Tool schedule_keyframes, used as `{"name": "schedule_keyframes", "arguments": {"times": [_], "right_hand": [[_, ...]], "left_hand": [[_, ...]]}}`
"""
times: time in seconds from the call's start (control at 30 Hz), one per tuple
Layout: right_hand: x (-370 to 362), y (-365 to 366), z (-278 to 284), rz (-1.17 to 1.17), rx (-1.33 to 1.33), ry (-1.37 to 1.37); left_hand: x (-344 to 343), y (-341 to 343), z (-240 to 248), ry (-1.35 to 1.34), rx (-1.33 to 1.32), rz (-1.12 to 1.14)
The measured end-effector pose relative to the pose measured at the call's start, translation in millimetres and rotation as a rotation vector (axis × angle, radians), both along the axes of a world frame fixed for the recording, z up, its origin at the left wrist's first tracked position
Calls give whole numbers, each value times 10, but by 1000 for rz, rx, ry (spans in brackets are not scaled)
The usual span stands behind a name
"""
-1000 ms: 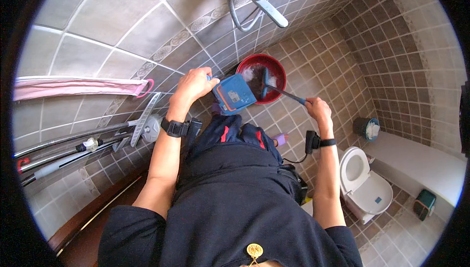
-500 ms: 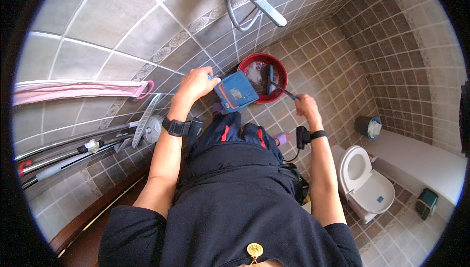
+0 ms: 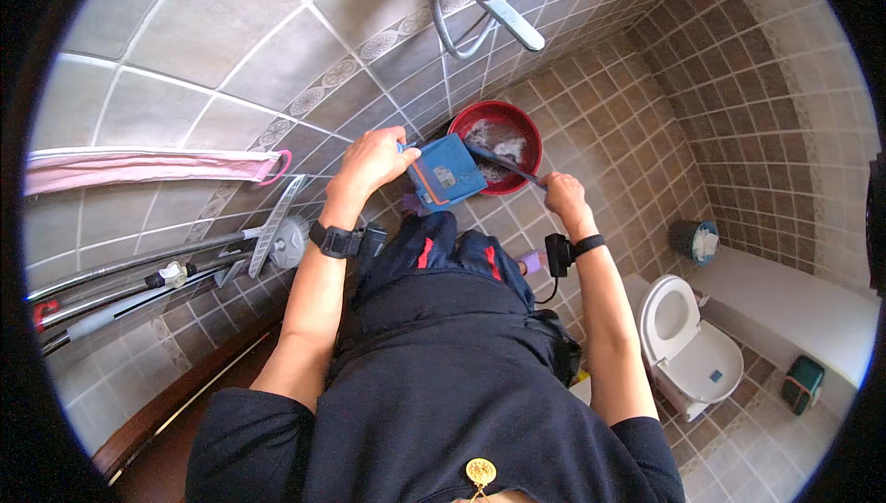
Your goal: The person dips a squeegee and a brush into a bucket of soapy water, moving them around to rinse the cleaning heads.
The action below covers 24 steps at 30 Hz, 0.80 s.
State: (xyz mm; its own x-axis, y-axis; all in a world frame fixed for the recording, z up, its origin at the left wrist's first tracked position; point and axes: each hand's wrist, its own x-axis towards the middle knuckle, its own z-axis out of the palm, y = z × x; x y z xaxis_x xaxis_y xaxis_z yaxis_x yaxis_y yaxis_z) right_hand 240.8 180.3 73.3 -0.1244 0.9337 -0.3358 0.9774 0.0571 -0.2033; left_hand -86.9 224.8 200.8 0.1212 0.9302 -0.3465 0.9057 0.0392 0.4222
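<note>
My left hand (image 3: 377, 163) is closed on the upper left corner of a blue dustpan (image 3: 449, 173), a squarish piece with an orange strip and a pale label. It is tilted over the near left rim of a red basin (image 3: 529, 125). Foamy water (image 3: 506, 141) lies in the basin. In my right hand (image 3: 565, 197), fingers wrapped round it, is the dark handle of a brush (image 3: 519, 171). The handle reaches across the basin toward the dustpan's right edge. The brush head is mostly hidden by the dustpan.
A shower mixer (image 3: 503, 9) with a hose juts from the wall above. Pink cloth (image 3: 157, 171) and several poles (image 3: 138, 272) are along the left wall. To the right stand a toilet (image 3: 688, 337) and a small bin (image 3: 692, 240). The floor (image 3: 609, 134) is tiled.
My right hand has moved slightly left and up with the brush. The brush head has gone from the basin's middle to the dustpan. The left hand and dustpan are nearly unchanged.
</note>
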Motion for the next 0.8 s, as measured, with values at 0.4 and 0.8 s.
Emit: {"name": "schedule_keyframes", "arguments": {"times": [0.4, 0.8], "right_hand": [[192, -234, -359, -119, -168, 64], [324, -292, -93, -540, -374, 165]], "left_hand": [[102, 22, 39, 7, 2, -5], [359, 102, 117, 7, 49, -24]]}}
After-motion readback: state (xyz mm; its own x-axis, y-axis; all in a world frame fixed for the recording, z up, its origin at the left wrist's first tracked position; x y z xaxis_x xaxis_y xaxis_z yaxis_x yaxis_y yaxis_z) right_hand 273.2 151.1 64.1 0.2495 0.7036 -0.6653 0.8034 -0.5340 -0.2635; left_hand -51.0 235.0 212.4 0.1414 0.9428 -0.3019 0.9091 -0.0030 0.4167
